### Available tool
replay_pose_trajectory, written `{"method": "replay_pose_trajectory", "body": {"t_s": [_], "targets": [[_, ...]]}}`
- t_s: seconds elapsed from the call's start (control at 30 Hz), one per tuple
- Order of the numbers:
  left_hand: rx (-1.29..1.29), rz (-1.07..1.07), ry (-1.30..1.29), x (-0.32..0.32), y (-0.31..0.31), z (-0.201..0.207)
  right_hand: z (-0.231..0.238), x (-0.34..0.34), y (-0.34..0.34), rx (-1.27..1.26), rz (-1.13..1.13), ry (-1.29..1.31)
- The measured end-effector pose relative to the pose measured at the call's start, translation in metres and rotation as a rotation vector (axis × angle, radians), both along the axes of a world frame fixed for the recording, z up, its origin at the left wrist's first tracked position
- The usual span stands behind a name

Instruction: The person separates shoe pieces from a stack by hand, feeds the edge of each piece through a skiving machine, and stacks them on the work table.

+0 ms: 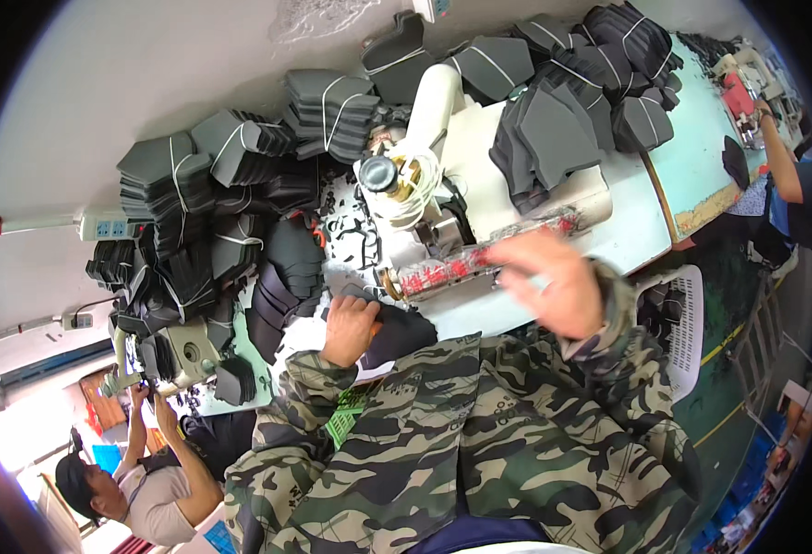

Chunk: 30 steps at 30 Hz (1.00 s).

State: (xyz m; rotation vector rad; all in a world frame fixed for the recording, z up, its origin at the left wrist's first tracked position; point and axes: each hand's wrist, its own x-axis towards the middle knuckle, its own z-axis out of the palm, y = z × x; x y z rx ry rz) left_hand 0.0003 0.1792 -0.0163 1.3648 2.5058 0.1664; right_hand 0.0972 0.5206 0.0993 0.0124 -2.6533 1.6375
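Observation:
My left hand [349, 330] is closed with its knuckles up, gripping a dark foam piece [399, 334] by its edge. A small orange bit shows beside its fingers, too little to name. My right hand [554, 284], slightly blurred, hovers at the front of the sewing machine [494, 249], its fingers stretched and apart with nothing visible in them. Red marks run along the machine's pale arm. White cord and a dark round knob [379, 173] sit at its left end.
Tied stacks of dark grey cut pieces [332, 106] line the back and left of the table [630, 198]. Loose pieces [545, 138] lie on the machine bed. A white basket [686, 332] stands right. Co-workers [161, 480] sit at machines on both sides.

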Motion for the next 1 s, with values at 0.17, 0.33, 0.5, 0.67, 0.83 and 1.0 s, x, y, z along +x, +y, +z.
{"method": "replay_pose_trajectory", "body": {"t_s": [0.17, 0.33, 0.5, 0.67, 0.83, 1.0], "targets": [[0.281, 0.081, -0.759, -0.011, 0.074, 0.081, -0.07, 0.003, -0.052, -0.365, 0.496, -0.166], [-0.007, 0.518, -1.082, -0.059, 0.085, 0.089, -0.074, -0.007, -0.074, -0.391, -0.134, -0.19], [-0.196, 0.266, -0.864, -0.089, 0.1, 0.091, -0.051, 0.0, -0.087, -0.464, -0.105, -0.315], [0.016, 0.248, -0.75, -0.082, 0.143, 0.099, -0.031, -0.001, -0.046, 0.114, -0.026, 0.009], [-0.027, 0.448, -0.457, -0.037, 0.127, 0.091, 0.002, -0.046, -0.015, 0.45, 0.037, 0.029], [0.596, 0.884, -1.547, 0.016, 0.091, 0.077, -0.04, 0.012, -0.048, -0.428, -0.089, -0.252]]}}
